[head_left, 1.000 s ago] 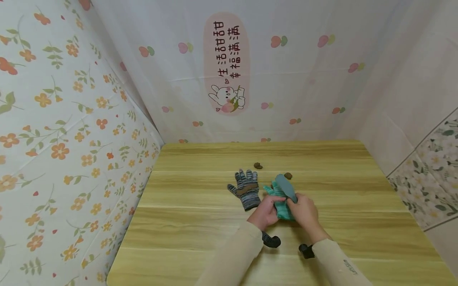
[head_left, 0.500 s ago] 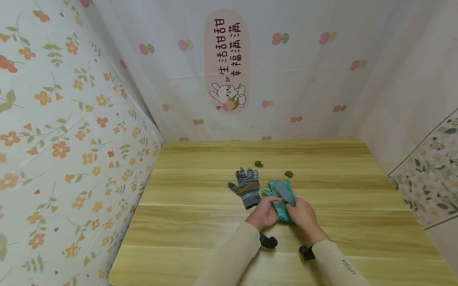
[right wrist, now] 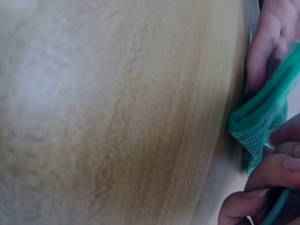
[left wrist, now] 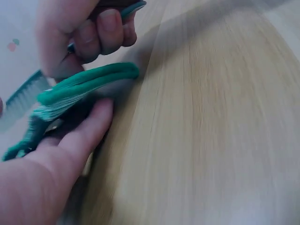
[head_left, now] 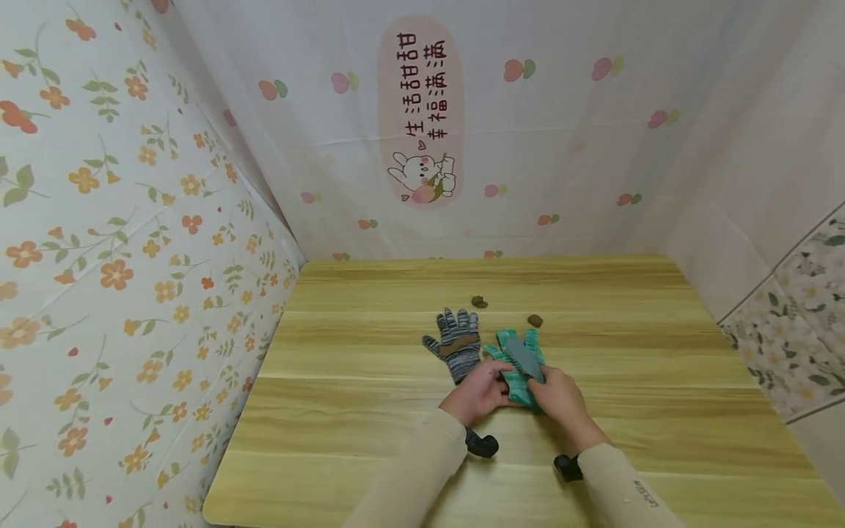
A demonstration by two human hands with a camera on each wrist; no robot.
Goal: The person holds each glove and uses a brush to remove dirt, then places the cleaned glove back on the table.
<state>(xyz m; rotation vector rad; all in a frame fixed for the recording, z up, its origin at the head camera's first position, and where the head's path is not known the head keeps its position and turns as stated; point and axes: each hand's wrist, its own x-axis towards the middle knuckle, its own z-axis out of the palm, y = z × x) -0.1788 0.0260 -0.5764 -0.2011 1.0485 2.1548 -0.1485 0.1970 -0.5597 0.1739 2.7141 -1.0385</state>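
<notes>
Currently, right hand's grip [head_left: 560, 396] curls round a flat, oblong blue-grey brush [head_left: 524, 357], pale bristles along its spine, held over the green glove [head_left: 518, 389]. Glove: knit, teal-and-mint streaked, thick folded cuff. Left hand's grip [head_left: 478, 392]: thumb at glove's side, fingers under cuff; cannot tell whether pinching. Just left, a grey marled glove [head_left: 460, 356] lies flat, brown-patched; beyond, rounded brown lumps [head_left: 535, 320] on the wood-grained bench [head_left: 356, 425].
</notes>
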